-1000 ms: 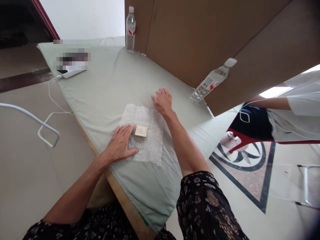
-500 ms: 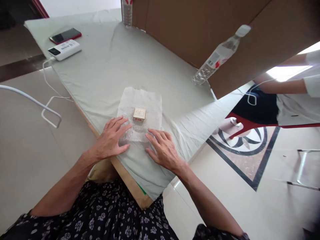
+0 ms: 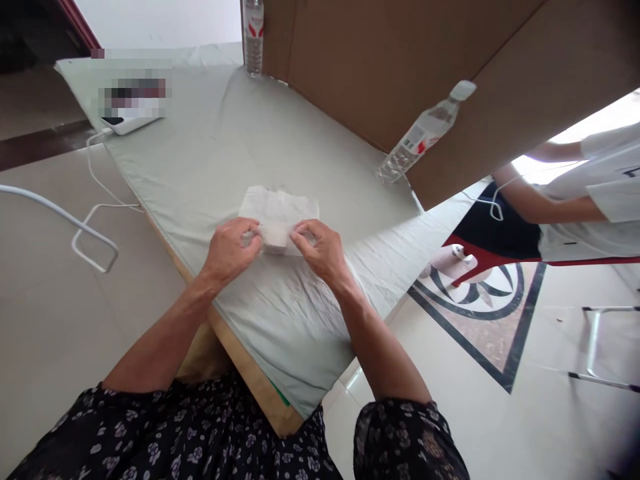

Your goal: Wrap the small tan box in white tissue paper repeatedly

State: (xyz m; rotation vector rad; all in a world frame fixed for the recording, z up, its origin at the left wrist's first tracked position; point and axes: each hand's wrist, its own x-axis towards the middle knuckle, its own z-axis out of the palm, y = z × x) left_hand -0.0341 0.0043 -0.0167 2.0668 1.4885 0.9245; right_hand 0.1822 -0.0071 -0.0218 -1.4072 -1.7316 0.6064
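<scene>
A sheet of bubble wrap [image 3: 278, 207] lies on the pale green table cover [image 3: 225, 147], with its near edge folded away from me over a small box, which is now hidden under the fold. My left hand [image 3: 231, 250] pinches the folded edge on the left. My right hand [image 3: 319, 250] pinches it on the right. Both hands have curled fingers pressed on the wrap.
Two water bottles stand by a large cardboard panel [image 3: 400, 73]: one [image 3: 423, 132] at the right, one [image 3: 253, 33] at the back. A white power bank [image 3: 131, 121] with a cable lies at the far left. Another person [image 3: 580, 200] sits at the right.
Both hands took hold of the wrap's near edge and folded it forward over the small box, which is no longer visible. Earlier the right hand was smoothing the far side.
</scene>
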